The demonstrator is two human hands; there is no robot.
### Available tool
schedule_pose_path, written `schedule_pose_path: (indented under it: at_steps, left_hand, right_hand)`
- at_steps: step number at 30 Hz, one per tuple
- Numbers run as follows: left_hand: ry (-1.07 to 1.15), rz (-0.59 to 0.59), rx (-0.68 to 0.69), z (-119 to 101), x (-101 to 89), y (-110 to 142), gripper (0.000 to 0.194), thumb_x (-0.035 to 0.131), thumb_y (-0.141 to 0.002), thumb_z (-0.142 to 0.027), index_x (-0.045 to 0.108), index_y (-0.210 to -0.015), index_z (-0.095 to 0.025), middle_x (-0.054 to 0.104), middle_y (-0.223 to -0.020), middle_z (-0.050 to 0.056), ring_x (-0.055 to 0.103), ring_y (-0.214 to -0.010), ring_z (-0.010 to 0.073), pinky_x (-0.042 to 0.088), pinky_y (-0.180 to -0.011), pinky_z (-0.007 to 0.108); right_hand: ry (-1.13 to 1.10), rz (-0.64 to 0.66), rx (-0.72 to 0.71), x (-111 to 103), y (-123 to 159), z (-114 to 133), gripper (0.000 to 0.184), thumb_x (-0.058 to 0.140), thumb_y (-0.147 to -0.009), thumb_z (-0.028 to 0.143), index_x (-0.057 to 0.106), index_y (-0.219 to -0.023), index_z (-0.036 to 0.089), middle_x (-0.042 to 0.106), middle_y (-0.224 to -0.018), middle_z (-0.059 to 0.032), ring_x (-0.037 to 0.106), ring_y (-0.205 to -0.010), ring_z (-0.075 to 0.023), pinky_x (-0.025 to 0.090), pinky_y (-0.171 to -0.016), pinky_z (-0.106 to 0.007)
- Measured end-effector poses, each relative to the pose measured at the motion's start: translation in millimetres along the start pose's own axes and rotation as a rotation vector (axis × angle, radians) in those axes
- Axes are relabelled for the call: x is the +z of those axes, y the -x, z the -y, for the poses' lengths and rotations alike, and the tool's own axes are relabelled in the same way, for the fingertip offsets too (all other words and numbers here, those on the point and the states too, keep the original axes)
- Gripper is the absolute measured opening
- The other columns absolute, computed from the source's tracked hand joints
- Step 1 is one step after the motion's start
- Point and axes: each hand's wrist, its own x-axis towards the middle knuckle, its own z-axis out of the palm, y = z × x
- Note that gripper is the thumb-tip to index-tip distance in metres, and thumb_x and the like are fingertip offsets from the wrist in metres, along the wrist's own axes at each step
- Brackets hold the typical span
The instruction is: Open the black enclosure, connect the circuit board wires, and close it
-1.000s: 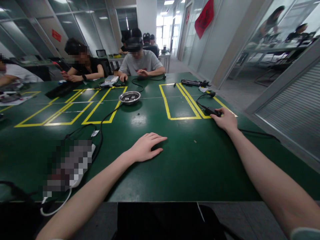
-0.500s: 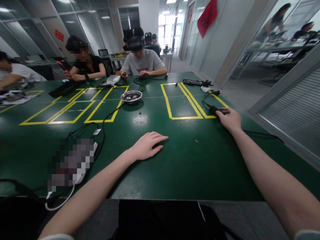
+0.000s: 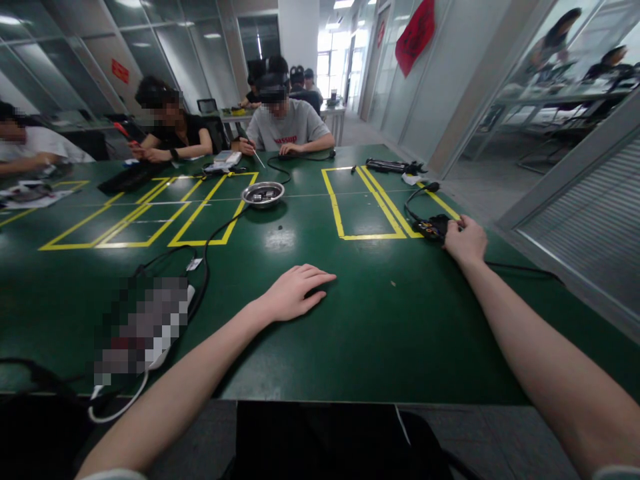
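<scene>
My left hand (image 3: pixel 296 293) lies flat on the green table (image 3: pixel 360 340), fingers stretched out and nothing in it. At the right, the fingers of my right hand (image 3: pixel 466 240) are closed on the near end of a black power strip (image 3: pixel 433 228). Small copper-coloured parts and wires show on its upward face, as if the casing is open. From its far end a black cord curves to a plug (image 3: pixel 431 187). Part of the strip is hidden behind my fingers.
A steel bowl (image 3: pixel 263 195) with small metal parts stands mid-table. Yellow tape (image 3: pixel 373 236) marks rectangles. A folded black tripod-like object (image 3: pixel 393 165) lies at the far right. Left are a white power strip (image 3: pixel 170 333) and cables. Across sits a person (image 3: pixel 290 123) holding a thin tool.
My right hand has turned the power strip over, so its inner parts now face up, and has shifted slightly right. My left hand has stayed still. The person across now holds a thin tool pointing down.
</scene>
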Motion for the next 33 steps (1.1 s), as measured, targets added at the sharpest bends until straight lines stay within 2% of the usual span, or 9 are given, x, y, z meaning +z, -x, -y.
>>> schedule_pose_path:
  at_steps: [3, 6, 9, 14, 22, 28, 33]
  left_hand:
    - [-0.002, 0.002, -0.001, -0.4, -1.1, -0.5, 0.038, 0.055, -0.101, -0.026, 0.058, -0.139, -0.022, 0.069, -0.131, 0.010, 0.063, -0.121, 0.0243, 0.051, -0.102, 0.044]
    - [-0.002, 0.013, -0.005, -1.2, -2.1, -1.1, 0.038, 0.057, -0.100, -0.025, 0.059, -0.138, -0.019, 0.069, -0.131, 0.010, 0.063, -0.121, 0.0251, 0.051, -0.102, 0.045]
    - [-0.001, 0.022, -0.010, -1.5, -2.2, -1.0, 0.037, 0.058, -0.100, -0.025, 0.060, -0.136, -0.020, 0.069, -0.132, 0.010, 0.062, -0.122, 0.0252, 0.051, -0.102, 0.045]
    - [-0.005, 0.018, -0.010, -0.1, -0.9, 0.1, 0.033, 0.058, -0.100, -0.027, 0.064, -0.132, -0.021, 0.069, -0.132, 0.009, 0.062, -0.123, 0.0251, 0.051, -0.103, 0.046]
    - [0.001, 0.024, -0.014, 0.5, -0.4, 0.0, 0.031, 0.057, -0.101, -0.029, 0.066, -0.129, -0.022, 0.069, -0.133, 0.009, 0.062, -0.124, 0.0248, 0.050, -0.105, 0.046]
    - [0.002, 0.044, -0.043, 0.1, -0.4, -0.6, 0.030, 0.058, -0.100, -0.028, 0.068, -0.127, -0.022, 0.068, -0.134, 0.008, 0.061, -0.125, 0.0251, 0.049, -0.107, 0.045]
    - [0.003, 0.044, -0.033, -0.3, -1.2, -0.5, 0.029, 0.057, -0.101, -0.029, 0.068, -0.126, -0.023, 0.069, -0.134, 0.008, 0.061, -0.124, 0.0247, 0.049, -0.106, 0.045]
  right_hand:
    - [0.012, -0.132, 0.109, -0.1, 7.0, 10.8, 0.041, 0.057, -0.089, 0.041, 0.065, -0.119, 0.014, 0.065, -0.121, -0.0220, 0.061, -0.112, -0.0382, 0.048, -0.095, -0.049]
    - [0.068, -0.077, 0.063, 0.1, 12.6, 20.0, 0.034, 0.068, -0.080, 0.042, 0.071, -0.104, 0.017, 0.062, -0.124, -0.0208, 0.062, -0.108, -0.0386, 0.049, -0.093, -0.051]
    - [0.091, -0.020, 0.004, 0.4, 13.2, 21.3, 0.032, 0.070, -0.077, 0.037, 0.073, -0.102, 0.017, 0.062, -0.117, -0.0195, 0.062, -0.100, -0.0368, 0.050, -0.090, -0.051]
    - [0.021, -0.039, -0.093, -1.5, 8.8, 14.2, 0.052, 0.070, -0.075, 0.032, 0.068, -0.123, 0.013, 0.065, -0.111, -0.0193, 0.062, -0.100, -0.0361, 0.049, -0.094, -0.050]
    - [0.061, -0.003, 0.045, -8.9, 6.6, 16.6, 0.041, 0.076, -0.075, 0.039, 0.074, -0.111, 0.020, 0.076, -0.109, -0.0139, 0.068, -0.104, -0.0387, 0.054, -0.086, -0.050]
    - [0.038, -0.015, 0.036, -12.0, 6.2, 19.9, 0.034, 0.077, -0.074, 0.032, 0.076, -0.106, 0.021, 0.078, -0.109, -0.0110, 0.071, -0.105, -0.0373, 0.055, -0.088, -0.049]
    - [-0.032, 0.010, 0.003, -15.2, 8.8, 21.6, 0.037, 0.077, -0.074, 0.028, 0.072, -0.110, 0.021, 0.078, -0.106, -0.0111, 0.070, -0.109, -0.0358, 0.053, -0.091, -0.046]
